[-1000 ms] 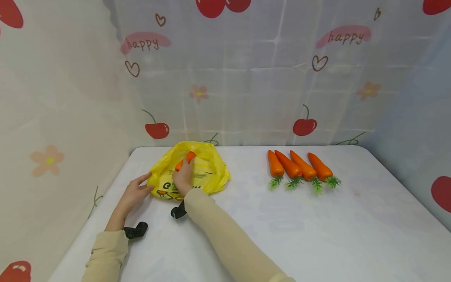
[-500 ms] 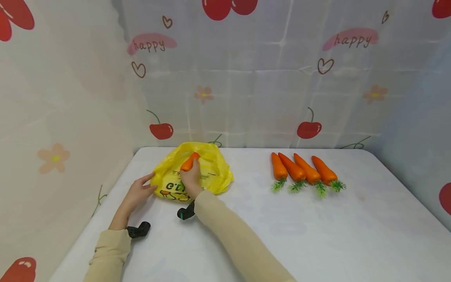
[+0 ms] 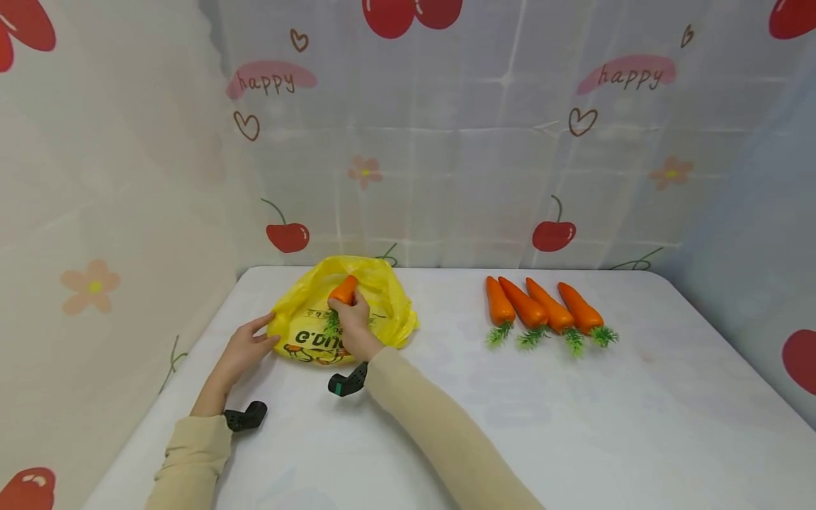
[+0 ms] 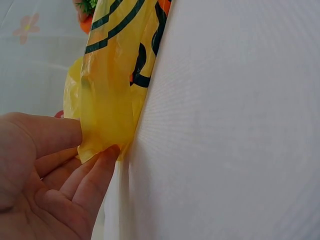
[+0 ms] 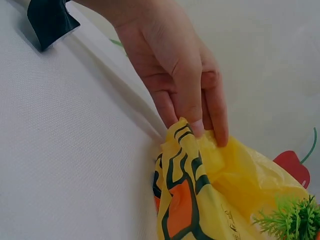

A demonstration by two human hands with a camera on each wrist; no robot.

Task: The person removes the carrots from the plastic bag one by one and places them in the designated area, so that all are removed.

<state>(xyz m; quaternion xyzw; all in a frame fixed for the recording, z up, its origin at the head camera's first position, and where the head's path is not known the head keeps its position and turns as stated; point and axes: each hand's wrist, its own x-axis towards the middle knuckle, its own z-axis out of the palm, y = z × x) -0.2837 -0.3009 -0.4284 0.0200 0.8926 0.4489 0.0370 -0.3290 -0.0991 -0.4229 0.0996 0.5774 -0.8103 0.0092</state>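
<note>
A yellow plastic bag (image 3: 319, 326) with dark print lies on the left of the white table, its mouth spread wide. My left hand (image 3: 245, 347) pinches its left edge between thumb and fingers; the left wrist view shows this hand (image 4: 60, 180) at the bag's corner (image 4: 107, 120). Over the bag's mouth, my right hand (image 3: 354, 322) grips a carrot (image 3: 344, 289), with the orange end pointing away and green leaves (image 3: 332, 324) hanging toward me. In the right wrist view the leaves (image 5: 292, 220) show at the lower right, beside the bag (image 5: 220, 195).
Several more carrots (image 3: 527, 304) with green tops lie in a row at the back right of the white table (image 3: 574, 425). A printed curtain (image 3: 446, 177) stands behind the table's far edge, and another stretch (image 3: 127, 212) hangs along the left side.
My right hand has shifted a little to the right with the carrot, and the carrot's green leaves now show beside the fingers. My left hand stays at the bag's edge.
</note>
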